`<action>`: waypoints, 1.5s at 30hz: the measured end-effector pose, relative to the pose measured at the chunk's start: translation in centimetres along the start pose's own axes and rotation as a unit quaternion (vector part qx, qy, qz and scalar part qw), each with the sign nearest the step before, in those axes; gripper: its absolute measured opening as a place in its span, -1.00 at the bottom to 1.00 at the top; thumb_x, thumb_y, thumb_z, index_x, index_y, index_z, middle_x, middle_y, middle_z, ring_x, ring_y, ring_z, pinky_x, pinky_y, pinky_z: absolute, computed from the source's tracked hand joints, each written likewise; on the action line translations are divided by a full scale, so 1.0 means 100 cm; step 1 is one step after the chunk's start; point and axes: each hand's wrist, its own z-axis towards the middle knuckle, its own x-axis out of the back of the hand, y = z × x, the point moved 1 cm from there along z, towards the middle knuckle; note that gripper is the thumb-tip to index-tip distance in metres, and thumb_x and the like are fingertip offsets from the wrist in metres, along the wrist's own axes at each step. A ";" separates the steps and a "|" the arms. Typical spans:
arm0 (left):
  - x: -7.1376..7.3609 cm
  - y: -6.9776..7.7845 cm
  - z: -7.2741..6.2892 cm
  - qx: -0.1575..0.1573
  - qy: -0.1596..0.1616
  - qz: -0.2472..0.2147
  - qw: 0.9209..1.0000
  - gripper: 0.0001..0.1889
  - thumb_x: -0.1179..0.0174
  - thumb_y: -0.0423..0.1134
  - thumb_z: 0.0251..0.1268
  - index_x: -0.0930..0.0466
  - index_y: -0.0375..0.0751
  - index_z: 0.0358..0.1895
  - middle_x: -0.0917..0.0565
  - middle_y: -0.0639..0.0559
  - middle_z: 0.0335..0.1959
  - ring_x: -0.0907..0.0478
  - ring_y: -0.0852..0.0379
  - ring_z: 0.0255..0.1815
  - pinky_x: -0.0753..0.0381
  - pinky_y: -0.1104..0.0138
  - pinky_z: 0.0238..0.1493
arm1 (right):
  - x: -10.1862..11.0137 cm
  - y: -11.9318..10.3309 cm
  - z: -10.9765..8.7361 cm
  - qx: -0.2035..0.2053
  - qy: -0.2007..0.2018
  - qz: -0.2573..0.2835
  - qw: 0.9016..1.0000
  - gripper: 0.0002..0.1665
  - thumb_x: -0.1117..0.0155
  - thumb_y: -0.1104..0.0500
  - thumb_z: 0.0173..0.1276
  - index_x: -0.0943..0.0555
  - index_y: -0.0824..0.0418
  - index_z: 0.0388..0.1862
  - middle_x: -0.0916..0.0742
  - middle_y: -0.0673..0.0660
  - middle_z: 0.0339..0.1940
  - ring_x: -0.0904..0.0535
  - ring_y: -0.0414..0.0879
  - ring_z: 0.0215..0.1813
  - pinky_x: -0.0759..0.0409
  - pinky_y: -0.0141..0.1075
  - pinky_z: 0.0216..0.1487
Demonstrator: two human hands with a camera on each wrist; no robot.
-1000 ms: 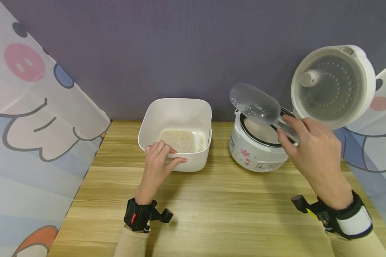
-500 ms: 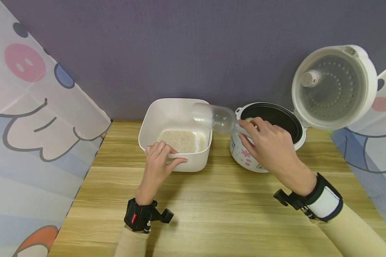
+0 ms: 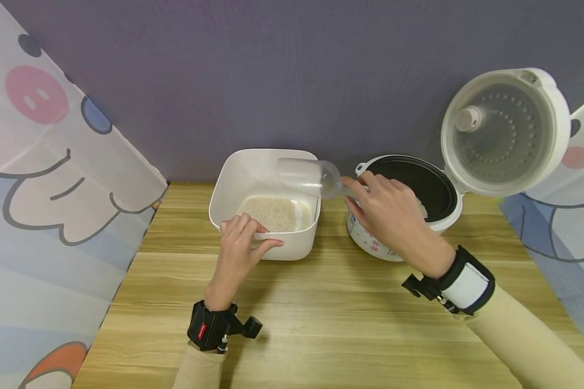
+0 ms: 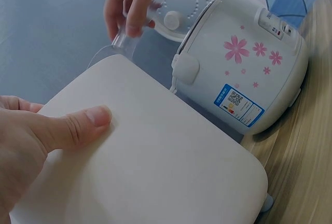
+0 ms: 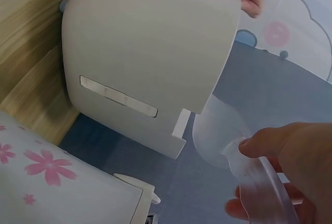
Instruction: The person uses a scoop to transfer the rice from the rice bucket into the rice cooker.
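Note:
My left hand (image 3: 238, 246) pinches the front rim of a white rice bin (image 3: 299, 246), thumb outside and fingers over the edge. Loose rice (image 3: 272, 212) covers part of the bin's floor. In my right hand (image 3: 386, 213) is the handle of a clear plastic scoop (image 3: 306, 175), its bowl reaching over the bin's right wall. No rice shows in the scoop. The right wrist view has the scoop (image 5: 218, 130) right at the notched edge of the bin (image 5: 145, 42). Beneath my right forearm and hand stands a white rice cooker (image 3: 370, 237) with pink flowers, partly covered.
The cooker's round lid (image 3: 506, 132) stands raised at the right, against the grey back wall (image 3: 292, 70). Some rice (image 3: 422, 208) shows inside the cooker beside my hand. Both vessels sit on a wooden table (image 3: 311, 324) between cartoon-printed side panels (image 3: 78, 162).
My right hand has carried the scoop left, from above the cooker to over the bin's right side. The few grains seen in it earlier no longer show. The left hand has stayed put.

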 end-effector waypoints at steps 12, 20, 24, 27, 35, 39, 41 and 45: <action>0.000 -0.001 0.000 0.005 -0.004 -0.001 1.000 -0.48 -0.59 -0.09 -0.42 -0.49 -0.26 -0.40 -0.48 -0.02 -0.46 -0.42 -0.02 -0.42 -0.18 0.12 -0.24 | -0.021 -0.008 0.029 0.080 -0.054 -0.045 0.994 -0.74 -0.32 0.28 0.42 -0.68 0.27 0.07 -0.67 0.21 -0.27 -0.63 0.10 -0.29 -0.53 -0.18 -0.41; 0.000 -0.001 -0.001 0.007 -0.013 0.002 1.000 -0.46 -0.61 -0.09 -0.47 -0.50 -0.26 -0.40 -0.47 -0.02 -0.46 -0.42 -0.02 -0.41 -0.18 0.13 -0.24 | -0.038 -0.017 0.054 0.108 -0.109 -0.068 0.986 -0.88 -0.28 0.38 0.39 -0.69 0.25 -0.14 -0.67 0.21 -0.31 -0.63 0.09 -0.28 -0.50 -0.18 -0.40; 0.000 -0.001 0.000 0.006 -0.016 0.004 1.000 -0.46 -0.62 -0.07 -0.44 -0.50 -0.26 -0.40 -0.47 -0.01 -0.46 -0.42 -0.02 -0.42 -0.18 0.13 -0.24 | -0.043 -0.023 0.067 0.100 -0.157 -0.074 0.980 -0.91 -0.33 0.33 0.39 -0.74 0.21 -0.18 -0.71 0.21 -0.29 -0.66 0.08 -0.24 -0.56 -0.17 -0.37; 0.001 -0.001 0.000 0.005 -0.017 0.005 1.000 -0.46 -0.62 -0.06 -0.41 -0.50 -0.26 -0.40 -0.46 -0.01 -0.46 -0.40 -0.02 -0.43 -0.18 0.13 -0.24 | -0.048 -0.030 0.076 0.085 -0.205 -0.082 0.972 -0.91 -0.33 0.30 0.41 -0.74 0.23 -0.18 -0.71 0.22 -0.28 -0.66 0.09 -0.21 -0.59 -0.14 -0.32; 0.000 -0.002 -0.001 -0.003 -0.003 0.002 1.000 -0.48 -0.50 0.09 -0.20 -0.50 -0.26 -0.40 -0.48 -0.01 -0.46 -0.44 -0.02 -0.42 -0.18 0.13 -0.25 | -0.073 -0.052 0.093 0.041 -0.323 -0.152 0.933 -0.81 -0.26 0.22 0.45 -0.76 0.29 -0.17 -0.72 0.17 -0.30 -0.67 0.01 -0.20 -0.66 -0.15 -0.20; 0.000 -0.001 0.000 -0.001 -0.011 -0.001 1.000 -0.48 -0.58 -0.03 -0.34 -0.49 -0.26 -0.40 -0.47 -0.01 -0.46 -0.43 -0.04 -0.41 -0.19 0.11 -0.23 | -0.082 -0.059 0.097 0.040 -0.368 -0.156 0.916 -0.76 -0.21 0.21 0.51 -0.75 0.34 -0.10 -0.74 0.17 -0.25 -0.69 0.01 -0.15 -0.69 -0.17 -0.16; 0.001 -0.001 0.000 0.001 -0.017 -0.001 1.000 -0.47 -0.61 -0.08 -0.40 -0.48 -0.25 -0.40 -0.46 0.00 -0.47 -0.43 -0.04 -0.41 -0.19 0.10 -0.23 | -0.084 -0.061 0.098 0.043 -0.377 -0.139 0.915 -0.76 -0.20 0.22 0.52 -0.74 0.35 -0.09 -0.74 0.19 -0.24 -0.70 0.02 -0.15 -0.71 -0.16 -0.14; 0.001 -0.001 0.000 0.007 -0.020 -0.002 1.000 -0.47 -0.62 -0.10 -0.41 -0.49 -0.24 -0.39 -0.46 0.00 -0.47 -0.43 -0.04 -0.41 -0.19 0.09 -0.22 | -0.086 -0.064 0.098 0.060 -0.377 -0.095 0.919 -0.78 -0.21 0.26 0.53 -0.75 0.34 -0.06 -0.75 0.22 -0.23 -0.71 0.03 -0.15 -0.74 -0.13 -0.13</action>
